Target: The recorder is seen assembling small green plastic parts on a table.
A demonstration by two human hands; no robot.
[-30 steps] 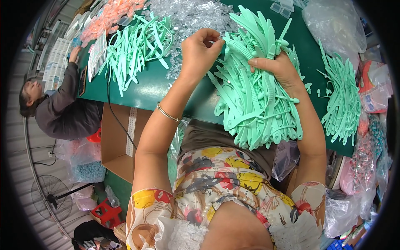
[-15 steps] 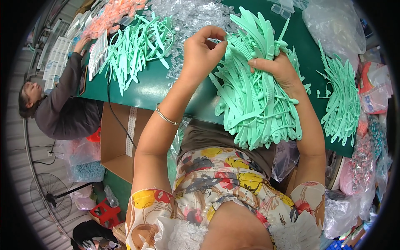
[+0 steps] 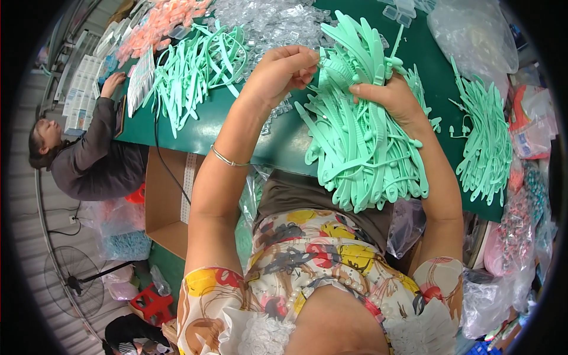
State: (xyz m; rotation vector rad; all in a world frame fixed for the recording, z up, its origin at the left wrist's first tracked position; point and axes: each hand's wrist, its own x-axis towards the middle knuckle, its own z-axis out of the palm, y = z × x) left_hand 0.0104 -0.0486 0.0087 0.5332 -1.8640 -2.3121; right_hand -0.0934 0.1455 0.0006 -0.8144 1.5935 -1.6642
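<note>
- Green table (image 3: 284, 142): across upper frame.
- Straps (image 3: 367, 148): right of centre, grasped by right hand (image 3: 397, 99), as before.
- Left hand (image 3: 283, 74), upper centre: turned since earlier, fingertips at their edge; cannot tell if grasping.

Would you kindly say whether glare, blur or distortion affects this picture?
Head view: pale sheen on the green table; head view: glints on the clear plastic pieces; head view: the mint-green strips in the right hand look fairly sharp; head view: fisheye bowing near the rim, with black corners.
</note>
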